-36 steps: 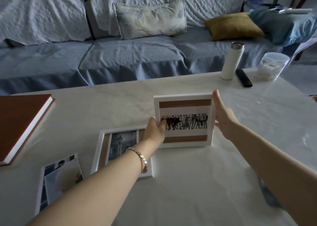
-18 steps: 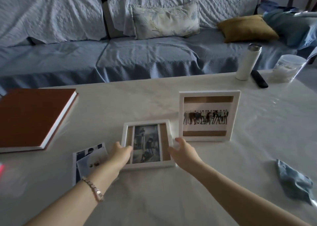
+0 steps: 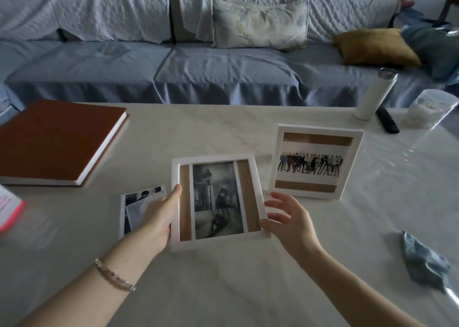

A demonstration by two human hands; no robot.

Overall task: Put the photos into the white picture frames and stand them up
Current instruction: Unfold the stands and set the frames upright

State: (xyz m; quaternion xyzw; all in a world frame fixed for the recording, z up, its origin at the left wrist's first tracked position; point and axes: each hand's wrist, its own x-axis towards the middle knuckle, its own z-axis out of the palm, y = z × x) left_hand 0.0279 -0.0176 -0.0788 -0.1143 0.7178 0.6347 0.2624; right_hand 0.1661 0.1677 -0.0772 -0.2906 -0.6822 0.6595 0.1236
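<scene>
A white picture frame point(image 3: 260, 195) with a dark, greyish photo in it is tilted up off the pale table point(image 3: 223, 289) at the centre. My left hand point(image 3: 159, 217) grips its left edge, thumb on the front. My right hand point(image 3: 290, 222) is at its right edge with fingers spread and loosely bent; only the lower fingers seem to touch the frame. A second white frame point(image 3: 352, 162) with a photo of a row of people stands upright to the right. Loose photos point(image 3: 131, 202) lie on the table behind my left hand, partly hidden.
A thick brown book point(image 3: 54, 140) lies at the left, a pink-edged object point(image 3: 10, 210) at the left border. A white bottle point(image 3: 372, 95), black remote point(image 3: 387, 124) and clear container point(image 3: 429, 110) sit far right. A crumpled blue cloth point(image 3: 422, 259) lies near right. A sofa stands behind.
My hands left the standing frame and moved to the flat one. That frame has been lifted from the table and tilted toward me, and my right hand has opened at its right edge.
</scene>
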